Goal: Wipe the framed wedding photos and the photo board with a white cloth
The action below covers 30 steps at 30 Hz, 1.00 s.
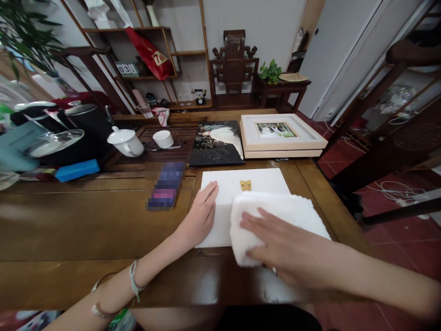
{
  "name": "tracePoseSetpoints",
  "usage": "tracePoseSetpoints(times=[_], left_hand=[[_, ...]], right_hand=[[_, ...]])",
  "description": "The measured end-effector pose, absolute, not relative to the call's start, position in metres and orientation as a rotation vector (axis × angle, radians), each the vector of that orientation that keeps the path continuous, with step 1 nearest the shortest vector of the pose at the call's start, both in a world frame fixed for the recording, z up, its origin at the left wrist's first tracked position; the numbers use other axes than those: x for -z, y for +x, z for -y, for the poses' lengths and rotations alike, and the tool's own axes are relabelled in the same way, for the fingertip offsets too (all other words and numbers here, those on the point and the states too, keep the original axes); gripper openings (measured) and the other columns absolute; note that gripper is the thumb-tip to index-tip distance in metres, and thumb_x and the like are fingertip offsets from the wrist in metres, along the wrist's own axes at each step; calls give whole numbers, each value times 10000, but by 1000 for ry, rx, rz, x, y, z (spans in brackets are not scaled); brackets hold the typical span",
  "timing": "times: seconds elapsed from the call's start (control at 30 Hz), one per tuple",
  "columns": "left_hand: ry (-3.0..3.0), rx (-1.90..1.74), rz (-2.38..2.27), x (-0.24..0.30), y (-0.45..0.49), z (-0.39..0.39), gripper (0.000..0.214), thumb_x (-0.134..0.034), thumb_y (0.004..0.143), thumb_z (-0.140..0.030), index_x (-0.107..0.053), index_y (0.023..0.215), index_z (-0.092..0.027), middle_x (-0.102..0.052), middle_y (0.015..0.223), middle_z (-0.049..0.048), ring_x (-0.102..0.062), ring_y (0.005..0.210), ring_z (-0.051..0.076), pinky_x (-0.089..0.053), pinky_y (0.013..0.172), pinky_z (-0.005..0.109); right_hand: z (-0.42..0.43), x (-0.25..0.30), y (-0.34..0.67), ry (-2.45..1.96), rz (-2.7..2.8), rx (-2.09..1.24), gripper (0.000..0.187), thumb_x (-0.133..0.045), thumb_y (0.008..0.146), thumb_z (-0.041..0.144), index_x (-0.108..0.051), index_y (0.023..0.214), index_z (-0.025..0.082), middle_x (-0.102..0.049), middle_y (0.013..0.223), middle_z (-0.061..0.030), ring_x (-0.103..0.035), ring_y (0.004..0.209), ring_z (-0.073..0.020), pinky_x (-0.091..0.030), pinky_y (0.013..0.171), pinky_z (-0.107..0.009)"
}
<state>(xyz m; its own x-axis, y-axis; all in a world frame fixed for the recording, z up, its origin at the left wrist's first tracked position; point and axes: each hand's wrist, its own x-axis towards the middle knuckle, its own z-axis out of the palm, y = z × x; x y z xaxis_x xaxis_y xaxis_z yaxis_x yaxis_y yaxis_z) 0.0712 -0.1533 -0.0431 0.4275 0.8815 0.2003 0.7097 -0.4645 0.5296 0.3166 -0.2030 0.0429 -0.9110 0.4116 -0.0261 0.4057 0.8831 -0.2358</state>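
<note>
A white flat panel (237,188) with a small brass hanger (245,185) lies face down on the wooden table (86,220). My left hand (201,214) rests flat on its left edge, fingers stretched out together. My right hand (275,250) lies flat on a folded white towel (285,214) that covers the panel's right half, fingers extended and pressing on the cloth.
Behind the panel lie a dark photo print (217,142) and a cream framed photo (275,134). A white teapot (126,141), a white cup (163,138), black pots (86,122) and a blue box (76,170) stand at the left. A blurred object (165,184) lies beside the panel.
</note>
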Motion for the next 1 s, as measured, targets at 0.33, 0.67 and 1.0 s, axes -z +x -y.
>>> tracePoseSetpoints(times=[0.33,0.67,1.0], left_hand=[[2331,-645,-1353,43,70,154,482,-252,990,-222,-319,1458,-124,-315,1530,168,-221,1450,264,-215,1177,524],[2320,-632,-1348,41,72,154,488,-245,987,-206,-306,1460,-102,-307,1530,179,-207,1453,265,-205,1180,524],[2321,-657,-1330,41,71,155,482,-246,991,-205,-306,1465,-142,-317,1529,162,-219,1451,266,-219,1175,524]], right_hand=[[161,-32,327,-752,2762,-590,221,-534,809,115,-624,993,197,-581,1189,-138,-531,1136,-261,-440,911,-388],[86,-34,314,-1071,2604,-601,239,-391,962,377,-547,1043,216,-633,1022,-64,-559,898,-238,-387,782,-322],[85,-36,346,-1291,2671,-569,377,-380,953,374,-500,1282,233,-592,1255,-94,-560,1057,-308,-414,856,-373]])
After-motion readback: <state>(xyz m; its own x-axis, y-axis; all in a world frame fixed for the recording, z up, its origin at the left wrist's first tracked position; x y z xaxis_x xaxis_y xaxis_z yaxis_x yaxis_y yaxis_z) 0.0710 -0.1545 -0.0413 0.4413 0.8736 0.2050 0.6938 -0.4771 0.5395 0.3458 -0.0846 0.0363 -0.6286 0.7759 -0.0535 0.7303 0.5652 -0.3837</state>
